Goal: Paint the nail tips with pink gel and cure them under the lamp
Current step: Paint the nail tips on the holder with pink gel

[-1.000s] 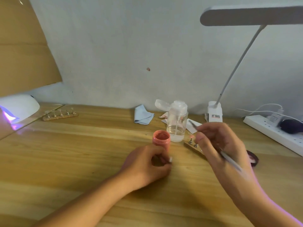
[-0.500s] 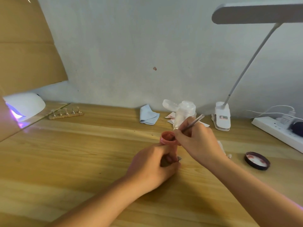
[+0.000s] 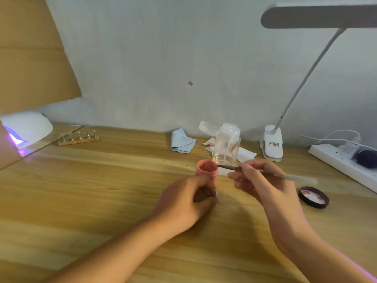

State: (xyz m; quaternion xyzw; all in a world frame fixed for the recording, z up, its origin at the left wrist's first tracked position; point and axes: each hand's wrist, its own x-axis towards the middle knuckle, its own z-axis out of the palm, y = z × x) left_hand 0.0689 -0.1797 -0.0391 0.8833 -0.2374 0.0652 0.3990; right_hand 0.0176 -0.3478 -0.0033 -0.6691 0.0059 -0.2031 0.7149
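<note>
My left hand (image 3: 183,203) had its grip curled round the pink jar (image 3: 207,170), upright on the surface (image 3: 102,190), open, holding reddish-pink gel. My right hand (image 3: 263,184) pinched the brush (image 3: 226,167), which lay nearly level, its long axis running left to right: bristles pointing left into the jar's mouth, pale handle trailing right. Just behind the jar stood a clear pump bottle (image 3: 226,148) with a little clear liquid at its bottom. The dark lid (image 3: 314,197) lay upturned on my right, pink-smeared inside

1 head view looks forward and down, close over the table (image 3: 81,190).
</note>
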